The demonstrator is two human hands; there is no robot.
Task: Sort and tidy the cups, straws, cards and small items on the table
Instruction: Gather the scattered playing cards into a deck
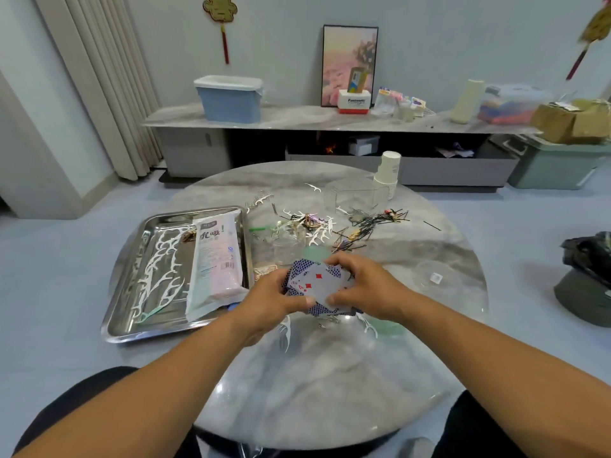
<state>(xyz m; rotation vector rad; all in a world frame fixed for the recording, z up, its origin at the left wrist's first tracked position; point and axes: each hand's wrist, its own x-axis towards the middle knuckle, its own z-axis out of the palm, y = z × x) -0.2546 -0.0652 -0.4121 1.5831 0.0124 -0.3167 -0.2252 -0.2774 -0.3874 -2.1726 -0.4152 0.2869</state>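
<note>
Holding a loose deck of cards (317,287) between them, left hand (274,300) grips at nine o'clock; right hand (360,285) at three.

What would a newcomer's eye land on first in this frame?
First the two hands, left and right, gathering a messy bunch of cards at the table's centre. Next the steel tray to the left, holding a straw pack and white floss picks. Behind the cards lies a tangle of hairpins, with stacked cups at the far edge.
</note>
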